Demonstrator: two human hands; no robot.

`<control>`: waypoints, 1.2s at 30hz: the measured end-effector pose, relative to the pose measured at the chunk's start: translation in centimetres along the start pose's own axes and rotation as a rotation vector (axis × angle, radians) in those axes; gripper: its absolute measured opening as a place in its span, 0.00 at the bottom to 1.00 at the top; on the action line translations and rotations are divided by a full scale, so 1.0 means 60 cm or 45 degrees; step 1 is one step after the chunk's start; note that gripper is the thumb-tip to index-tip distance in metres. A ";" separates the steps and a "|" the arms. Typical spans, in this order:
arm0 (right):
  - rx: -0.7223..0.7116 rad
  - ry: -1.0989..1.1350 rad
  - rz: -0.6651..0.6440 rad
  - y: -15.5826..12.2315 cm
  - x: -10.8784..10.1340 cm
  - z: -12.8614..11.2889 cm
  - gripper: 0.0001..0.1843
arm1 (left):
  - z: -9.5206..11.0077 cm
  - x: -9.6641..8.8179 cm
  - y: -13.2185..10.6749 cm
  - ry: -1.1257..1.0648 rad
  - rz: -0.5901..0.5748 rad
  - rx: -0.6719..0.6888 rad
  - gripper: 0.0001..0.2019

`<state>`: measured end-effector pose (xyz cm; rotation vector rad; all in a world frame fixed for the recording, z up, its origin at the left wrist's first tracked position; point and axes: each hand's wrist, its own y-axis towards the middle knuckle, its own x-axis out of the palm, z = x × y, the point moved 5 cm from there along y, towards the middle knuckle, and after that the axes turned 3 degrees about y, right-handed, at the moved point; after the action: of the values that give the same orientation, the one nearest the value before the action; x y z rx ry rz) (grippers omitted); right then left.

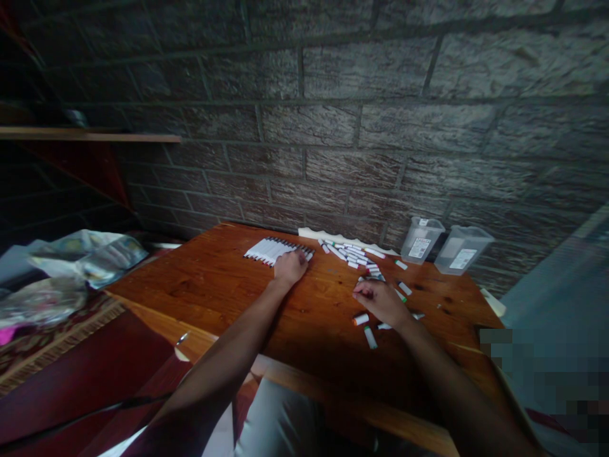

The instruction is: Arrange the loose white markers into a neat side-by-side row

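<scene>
A row of white markers [264, 249] with dark ends lies side by side on the wooden table. My left hand [291, 265] rests over the right end of this row, fingers curled down; what they grip is hidden. Farther right, my right hand [378, 299] is closed just above the table, with thumb and fingers drawn together. Whatever may be in them is too small to make out. Behind that hand spreads a loose pile of white markers [354, 252] with coloured ends. Close in front of it lie an orange-ended marker [361, 320] and a green-ended one [370, 337].
Two clear plastic containers [422, 240] with labels stand at the table's back right, against the brick wall [333, 127]. A white wavy-edged strip [309, 233] lies along the wall. Plastic bags [90, 254] sit left of the table [190, 279]. A shelf [90, 135] juts out at upper left.
</scene>
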<state>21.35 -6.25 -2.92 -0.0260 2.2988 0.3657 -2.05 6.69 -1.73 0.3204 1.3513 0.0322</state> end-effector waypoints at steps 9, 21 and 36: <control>-0.014 0.022 0.009 -0.001 -0.001 -0.004 0.09 | 0.004 -0.001 0.000 0.008 0.023 0.036 0.11; -0.012 -0.002 -0.002 -0.001 -0.002 -0.005 0.10 | -0.005 -0.011 0.002 0.044 0.084 0.049 0.13; -0.012 0.021 0.000 -0.001 0.000 -0.003 0.09 | -0.014 -0.008 0.007 0.049 0.069 -0.012 0.14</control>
<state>21.23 -6.38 -2.82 -0.0336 2.3132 0.3777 -2.92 7.16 -1.31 0.3497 1.3798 0.0903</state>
